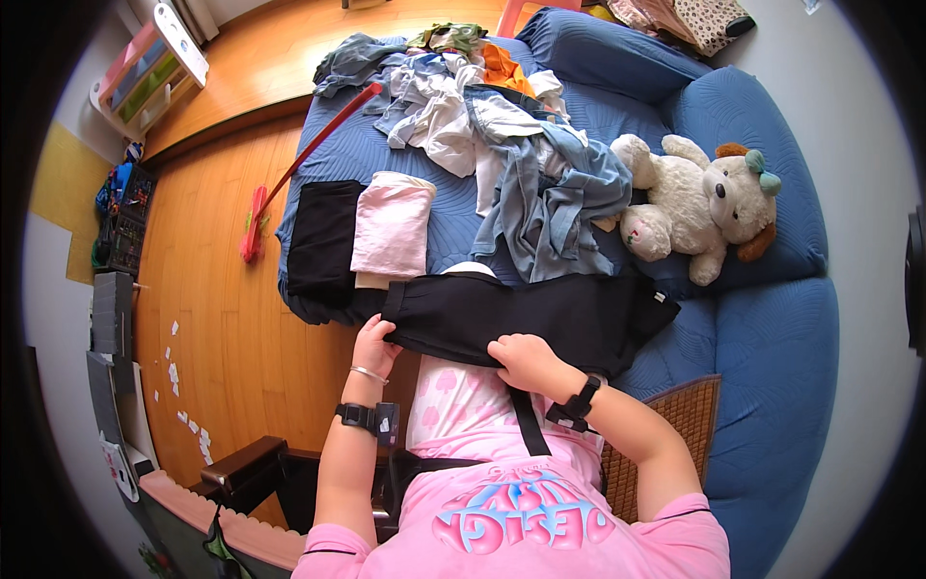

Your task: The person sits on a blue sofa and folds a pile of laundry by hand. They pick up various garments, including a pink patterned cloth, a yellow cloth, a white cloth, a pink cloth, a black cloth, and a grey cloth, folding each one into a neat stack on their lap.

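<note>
A black garment (506, 311), apparently trousers, lies stretched sideways over my lap and the edge of the blue-covered sofa (774, 347). My left hand (376, 347) pinches its left end, at a cuff or hem. Farther right, my right hand (527, 363) grips the near edge of the same cloth. The garment's bunched right end rests on the sofa, with a small white tag showing. Just beyond my left hand lie a folded black garment (324, 235) and a folded pale pink garment (393, 226), side by side.
A loose heap of clothes (441, 108), with denim (557, 195) nearest, covers the sofa's far part. A white plush dog (694, 195) lies at right. A red-handled broom or similar tool (318, 159) leans on the sofa's left edge. Paper scraps (173, 373) litter the wooden floor (239, 347).
</note>
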Action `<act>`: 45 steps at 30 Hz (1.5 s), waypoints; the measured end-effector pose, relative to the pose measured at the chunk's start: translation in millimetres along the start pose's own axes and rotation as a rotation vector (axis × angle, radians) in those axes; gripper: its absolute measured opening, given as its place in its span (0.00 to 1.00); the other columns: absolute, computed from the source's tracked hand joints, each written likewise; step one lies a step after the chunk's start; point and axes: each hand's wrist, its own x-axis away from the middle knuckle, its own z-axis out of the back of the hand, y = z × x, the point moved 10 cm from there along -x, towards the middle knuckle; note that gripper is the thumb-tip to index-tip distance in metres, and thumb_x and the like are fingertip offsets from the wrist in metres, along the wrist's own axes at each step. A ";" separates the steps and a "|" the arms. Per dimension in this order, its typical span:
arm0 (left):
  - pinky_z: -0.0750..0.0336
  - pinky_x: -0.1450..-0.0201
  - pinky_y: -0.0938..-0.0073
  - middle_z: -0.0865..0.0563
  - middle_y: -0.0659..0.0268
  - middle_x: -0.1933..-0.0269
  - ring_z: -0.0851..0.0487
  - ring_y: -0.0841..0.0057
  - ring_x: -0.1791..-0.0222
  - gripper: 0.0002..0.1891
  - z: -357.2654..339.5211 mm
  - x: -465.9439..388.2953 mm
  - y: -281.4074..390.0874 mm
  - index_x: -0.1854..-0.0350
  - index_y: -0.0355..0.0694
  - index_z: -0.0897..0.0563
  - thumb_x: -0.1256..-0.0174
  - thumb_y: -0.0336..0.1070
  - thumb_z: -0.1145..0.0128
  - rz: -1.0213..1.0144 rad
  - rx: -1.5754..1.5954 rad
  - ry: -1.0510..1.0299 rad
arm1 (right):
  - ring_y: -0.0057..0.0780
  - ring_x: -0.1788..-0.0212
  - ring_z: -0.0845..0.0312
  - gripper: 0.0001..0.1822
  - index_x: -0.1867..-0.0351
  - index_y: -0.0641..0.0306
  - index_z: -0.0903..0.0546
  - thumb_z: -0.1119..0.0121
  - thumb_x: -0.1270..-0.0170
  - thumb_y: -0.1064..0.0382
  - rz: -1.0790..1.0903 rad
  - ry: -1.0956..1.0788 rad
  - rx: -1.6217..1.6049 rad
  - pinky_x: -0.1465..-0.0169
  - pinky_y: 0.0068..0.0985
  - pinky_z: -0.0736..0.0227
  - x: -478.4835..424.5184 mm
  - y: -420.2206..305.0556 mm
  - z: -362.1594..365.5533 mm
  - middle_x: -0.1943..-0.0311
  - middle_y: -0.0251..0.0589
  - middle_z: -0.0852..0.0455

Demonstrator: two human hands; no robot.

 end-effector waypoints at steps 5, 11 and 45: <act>0.17 0.60 0.74 0.15 0.71 0.62 0.16 0.77 0.63 0.09 29.1 23.2 14.7 0.59 0.42 0.20 0.38 0.25 0.48 -0.121 -0.157 0.074 | 0.46 0.63 0.20 0.11 0.69 0.63 0.24 0.35 0.52 0.64 0.035 -0.070 -0.072 0.59 0.39 0.23 -6.0 -10.9 -12.8 0.69 0.45 0.20; 0.17 0.59 0.69 0.15 0.70 0.64 0.16 0.78 0.68 0.06 28.7 37.2 29.2 0.59 0.43 0.21 0.36 0.32 0.44 -0.149 0.186 0.172 | 0.45 0.58 0.19 0.15 0.60 0.61 0.21 0.34 0.46 0.57 0.044 -0.053 -0.276 0.55 0.39 0.23 -28.9 -25.1 -4.9 0.63 0.45 0.18; 0.32 0.32 0.72 0.21 0.48 0.38 0.24 0.61 0.35 0.33 -90.4 -77.7 -15.1 0.32 0.34 0.30 0.46 0.23 0.50 -0.258 -1.306 -0.274 | 0.53 0.27 0.42 0.26 0.36 0.50 0.25 0.49 0.38 0.68 -0.675 -0.148 0.080 0.28 0.44 0.44 42.1 278.3 10.9 0.36 0.43 0.24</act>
